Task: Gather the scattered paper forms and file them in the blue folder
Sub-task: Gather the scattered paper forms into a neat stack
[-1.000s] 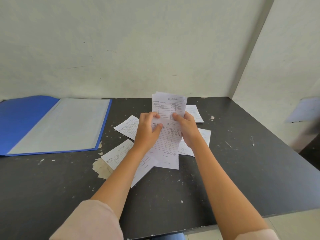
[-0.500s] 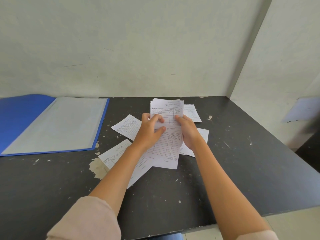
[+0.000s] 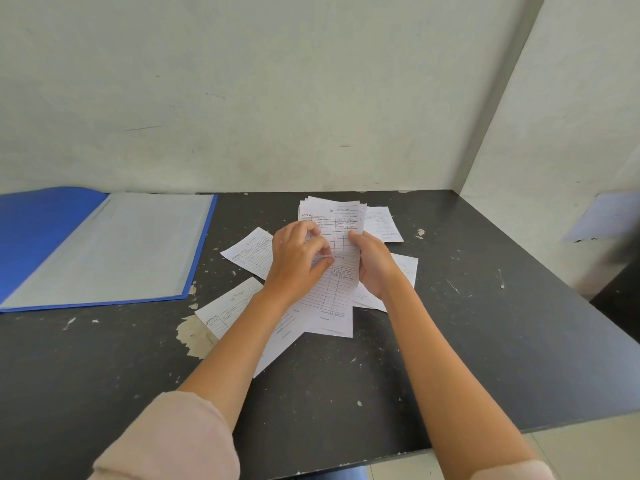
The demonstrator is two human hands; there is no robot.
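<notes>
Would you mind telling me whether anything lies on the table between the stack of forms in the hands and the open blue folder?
Nothing upright blocks the way. Between the stack of forms and the blue folder lie only two loose forms flat on the black table; the folder lies open.

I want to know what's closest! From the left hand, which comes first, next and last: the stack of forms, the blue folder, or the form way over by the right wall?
1. Stack of forms: held in the left hand.
2. Blue folder: open, off to the left.
3. Form by the right wall: far right.
</notes>
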